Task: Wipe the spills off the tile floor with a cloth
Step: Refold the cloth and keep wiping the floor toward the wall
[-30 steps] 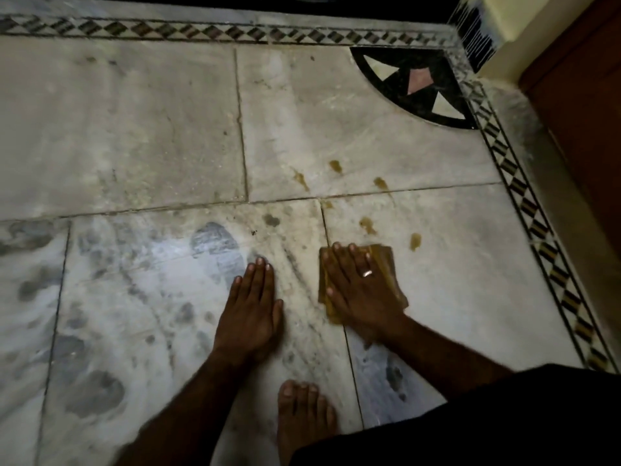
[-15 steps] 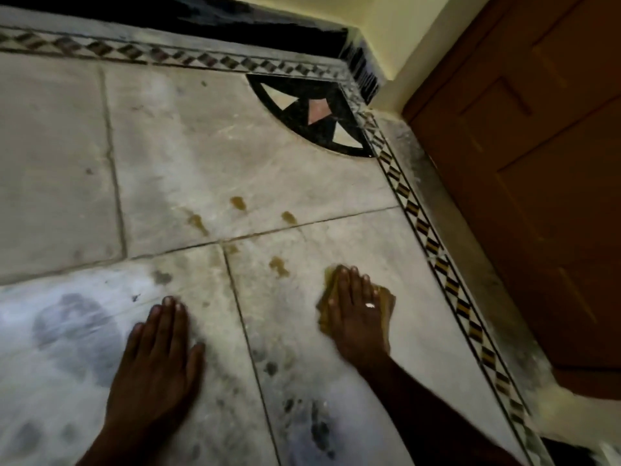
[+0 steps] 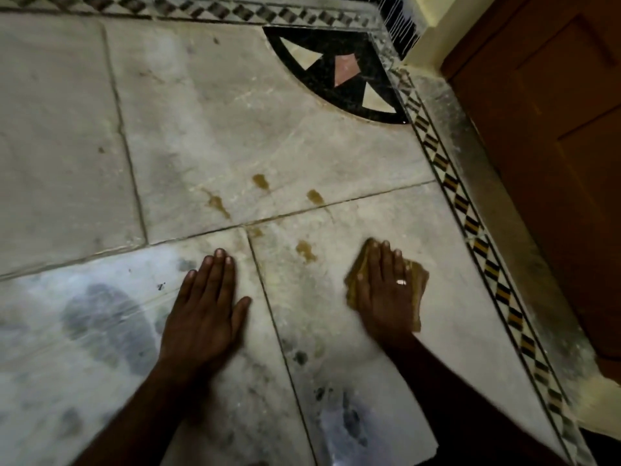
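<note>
A folded yellow-brown cloth [image 3: 418,280] lies flat on the pale marble tile floor [image 3: 235,129]. My right hand [image 3: 386,294], with a ring on one finger, presses down on the cloth and covers most of it. My left hand [image 3: 208,307] rests flat on the floor to the left, palm down, fingers together, holding nothing. Several brown spills mark the tiles beyond the hands: one spill [image 3: 305,251] just left of the cloth, another spill [image 3: 261,181], a third spill [image 3: 315,196] and a smear [image 3: 216,203] farther out.
A patterned border strip [image 3: 470,227] runs along the right, with a wooden door [image 3: 554,163] beyond it. A black inlaid corner piece [image 3: 339,75] sits at the far right. Dark wet patches [image 3: 100,317] mark the near tiles.
The spill to the right of the cloth is gone and my right hand has slid the cloth right, over that spot. My foot has left the view. The head has shifted and come closer.
</note>
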Tool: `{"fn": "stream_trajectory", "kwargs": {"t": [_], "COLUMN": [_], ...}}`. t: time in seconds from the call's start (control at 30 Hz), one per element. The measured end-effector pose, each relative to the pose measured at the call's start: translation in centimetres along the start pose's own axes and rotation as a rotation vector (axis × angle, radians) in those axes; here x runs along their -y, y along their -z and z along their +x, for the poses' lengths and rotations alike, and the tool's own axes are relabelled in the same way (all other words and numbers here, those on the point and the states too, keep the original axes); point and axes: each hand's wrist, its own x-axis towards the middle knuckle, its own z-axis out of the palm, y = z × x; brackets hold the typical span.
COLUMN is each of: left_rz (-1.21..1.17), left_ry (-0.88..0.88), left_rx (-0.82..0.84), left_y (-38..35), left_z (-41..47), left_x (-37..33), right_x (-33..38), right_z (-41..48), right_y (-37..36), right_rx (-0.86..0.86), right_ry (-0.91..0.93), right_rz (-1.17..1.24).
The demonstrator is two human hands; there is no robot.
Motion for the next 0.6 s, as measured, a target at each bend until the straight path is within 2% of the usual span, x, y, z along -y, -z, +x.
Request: {"fn": "stream_trajectory", "kwargs": {"t": [0.1, 0.23, 0.3, 0.37, 0.43, 0.5, 0.6], "left_rz": [-0.005, 0.012, 0.019, 0.02, 0.021, 0.022, 0.02], "left_ry": [0.029, 0.045, 0.047, 0.056, 0.065, 0.084, 0.113], "left_rx": [-0.007, 0.006, 0.024, 0.026, 0.023, 0.027, 0.038], "left_y": [0.1, -0.1, 0.0, 0.1, 0.2, 0.4, 0.5], "left_z": [0.5, 0.5, 0.3, 0.3, 0.4, 0.6, 0.6], "left_x": [-0.3, -0.3, -0.3, -0.4, -0.6, -0.7, -0.9], "right_x": [4.2, 9.0, 8.6, 6.1, 3.0, 1.2, 2.0], "right_z": [3.7, 0.6, -3.1, -6.0, -6.3, -4.6, 0.6], "right_y": [-0.3, -0.5, 0.2, 0.5, 0.4, -0.1, -0.5], "right_rx": [0.023, 0.015, 0.006, -0.012, -0.071, -0.115, -0.072], "right_ry": [0.076, 0.449, 0.629, 0.728, 0.657, 0.469, 0.252], "right_rz": [0.05, 0.035, 0.064, 0.079, 0.062, -0.004, 0.008]}}
